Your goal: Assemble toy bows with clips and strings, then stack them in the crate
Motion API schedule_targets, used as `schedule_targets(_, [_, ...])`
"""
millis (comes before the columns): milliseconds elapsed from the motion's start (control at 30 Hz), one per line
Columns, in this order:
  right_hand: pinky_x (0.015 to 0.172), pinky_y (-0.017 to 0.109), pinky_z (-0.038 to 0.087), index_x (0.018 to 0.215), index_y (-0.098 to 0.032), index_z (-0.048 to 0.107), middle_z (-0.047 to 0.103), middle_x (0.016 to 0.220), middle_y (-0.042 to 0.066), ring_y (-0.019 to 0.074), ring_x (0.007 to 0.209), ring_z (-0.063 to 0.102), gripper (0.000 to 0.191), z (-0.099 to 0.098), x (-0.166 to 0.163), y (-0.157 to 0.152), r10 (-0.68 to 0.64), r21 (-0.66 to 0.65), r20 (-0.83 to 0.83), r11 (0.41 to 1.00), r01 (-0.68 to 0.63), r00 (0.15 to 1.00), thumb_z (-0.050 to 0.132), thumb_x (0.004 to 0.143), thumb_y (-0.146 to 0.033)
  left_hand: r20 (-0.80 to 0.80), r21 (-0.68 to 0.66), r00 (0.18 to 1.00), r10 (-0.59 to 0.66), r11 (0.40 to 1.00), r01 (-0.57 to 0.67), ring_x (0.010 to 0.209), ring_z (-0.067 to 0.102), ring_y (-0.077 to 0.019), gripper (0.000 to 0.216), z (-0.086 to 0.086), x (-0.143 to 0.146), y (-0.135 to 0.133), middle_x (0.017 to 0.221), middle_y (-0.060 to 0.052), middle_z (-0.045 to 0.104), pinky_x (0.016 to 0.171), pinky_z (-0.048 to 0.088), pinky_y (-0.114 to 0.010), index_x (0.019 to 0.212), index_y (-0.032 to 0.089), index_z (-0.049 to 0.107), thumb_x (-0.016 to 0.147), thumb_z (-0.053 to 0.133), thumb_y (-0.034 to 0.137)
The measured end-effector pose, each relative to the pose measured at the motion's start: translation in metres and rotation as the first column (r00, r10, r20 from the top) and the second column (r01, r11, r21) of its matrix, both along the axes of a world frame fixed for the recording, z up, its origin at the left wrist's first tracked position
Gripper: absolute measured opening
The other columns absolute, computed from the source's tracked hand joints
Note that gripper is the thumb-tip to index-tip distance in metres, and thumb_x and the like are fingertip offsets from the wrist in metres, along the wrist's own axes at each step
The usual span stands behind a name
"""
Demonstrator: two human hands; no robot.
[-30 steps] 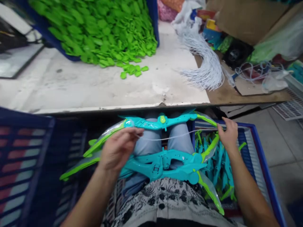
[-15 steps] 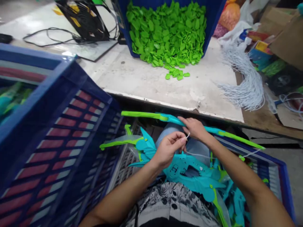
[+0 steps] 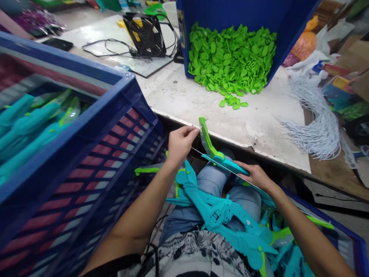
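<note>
Left hand (image 3: 179, 143): raised over the lap, just below the table edge. Thumb and forefinger are pinched tight on the end of a thin white string (image 3: 221, 166); the remaining fingers are curled into the palm. The pinch sits beside the green limb tip of the toy bow (image 3: 215, 154).

Right hand (image 3: 257, 176): lower and to the right, fingers wrapped narrowly around the teal grip section of the same toy bow. The string runs taut from the left pinch, down across the bow, to this hand. The bow is held tilted, green tip uppermost, above the person's knees.

A second teal toy bow (image 3: 219, 213) lies across the lap, untouched by either hand.

Surroundings: a large blue crate (image 3: 95, 127) stands at the left, holding further teal and green bows. On the worn white table (image 3: 259, 123) a blue bin (image 3: 230, 15) spills small green plastic pieces (image 3: 230, 57); a bundle of white strings (image 3: 319, 127) lies to the right, and a black fan (image 3: 147, 34) with cables sits at the far left.
</note>
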State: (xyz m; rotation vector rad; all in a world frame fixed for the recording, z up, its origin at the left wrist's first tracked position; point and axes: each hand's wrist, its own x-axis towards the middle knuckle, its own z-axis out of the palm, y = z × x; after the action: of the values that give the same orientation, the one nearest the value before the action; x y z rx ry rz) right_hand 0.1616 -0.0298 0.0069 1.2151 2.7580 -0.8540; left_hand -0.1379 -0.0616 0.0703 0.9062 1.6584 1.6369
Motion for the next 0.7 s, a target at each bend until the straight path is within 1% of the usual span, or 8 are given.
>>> schedule_targets(100, [0.073, 0.027, 0.052, 0.136, -0.024, 0.054, 0.072, 0.114, 0.006, 0.022, 0.085, 0.072, 0.051, -0.002, 0.002, 0.0, 0.01, 0.0, -0.037, 1.0, -0.01, 0.999, 0.054, 0.087, -0.035, -0.073, 0.02, 0.997, -0.004, 1.0, 0.006, 0.054, 0.048, -0.0102, 0.018, 0.002, -0.001, 0.013, 0.057, 0.001, 0.061, 0.051, 0.037, -0.023, 0.07, 0.014, 0.073, 0.069, 0.069, 0.031])
schedule_targets(267, [0.073, 0.028, 0.054, 0.136, -0.024, 0.055, 0.073, 0.11, 0.006, 0.022, 0.084, 0.072, 0.05, -0.004, 0.003, -0.001, 0.015, 0.023, -0.05, 1.0, -0.014, 0.999, 0.055, 0.087, -0.035, -0.21, 0.026, 0.978, 0.015, 1.0, -0.01, 0.054, 0.049, -0.0105, 0.013, 0.005, -0.001, 0.021, 0.057, 0.0, 0.062, 0.051, 0.037, -0.023, 0.068, 0.014, 0.072, 0.071, 0.066, 0.026])
schedule_targets(400, [0.073, 0.029, 0.054, 0.135, -0.024, 0.055, 0.074, 0.109, 0.006, 0.0224, 0.084, 0.072, 0.049, -0.005, 0.004, -0.002, 0.011, 0.041, -0.044, 0.999, -0.009, 0.999, 0.056, 0.087, -0.034, -0.294, 0.018, 0.955, 0.042, 0.999, -0.039, 0.052, 0.046, -0.0102, 0.014, 0.005, -0.002, 0.022, 0.052, 0.002, 0.056, 0.05, 0.035, -0.023, 0.069, 0.014, 0.07, 0.074, 0.063, 0.025])
schedule_targets(533, [0.073, 0.029, 0.054, 0.136, -0.026, 0.054, 0.073, 0.109, 0.005, 0.0222, 0.085, 0.072, 0.048, -0.005, 0.003, -0.002, 0.02, 0.064, -0.023, 0.998, -0.018, 1.0, 0.055, 0.088, -0.033, -0.379, 0.009, 0.925, 0.039, 0.999, -0.038, 0.05, 0.043, -0.0093, 0.011, 0.006, 0.002, 0.022, 0.05, 0.005, 0.049, 0.053, 0.034, -0.023, 0.069, 0.015, 0.065, 0.076, 0.061, 0.023])
schedule_targets(600, [0.073, 0.028, 0.054, 0.136, -0.026, 0.054, 0.074, 0.104, 0.005, 0.0212, 0.084, 0.071, 0.048, -0.005, 0.002, -0.004, 0.031, 0.102, -0.009, 0.994, -0.03, 0.999, 0.055, 0.089, -0.034, -0.408, 0.018, 0.912, 0.04, 0.999, -0.035, 0.049, 0.043, -0.0089, 0.007, 0.006, 0.005, 0.022, 0.05, 0.007, 0.045, 0.054, 0.035, -0.023, 0.078, 0.016, 0.063, 0.076, 0.062, 0.022])
schedule_targets(700, [0.07, 0.028, 0.053, 0.137, -0.023, 0.052, 0.075, 0.094, 0.006, 0.0199, 0.079, 0.07, 0.048, -0.008, 0.001, -0.011, 0.056, 0.196, 0.023, 0.979, -0.059, 0.998, 0.054, 0.09, -0.033, -0.439, 0.026, 0.897, 0.054, 0.999, -0.047, 0.05, 0.043, -0.0092, 0.029, 0.003, 0.007, 0.021, 0.053, 0.009, 0.043, 0.056, 0.035, -0.022, 0.098, 0.016, 0.06, 0.072, 0.069, 0.023])
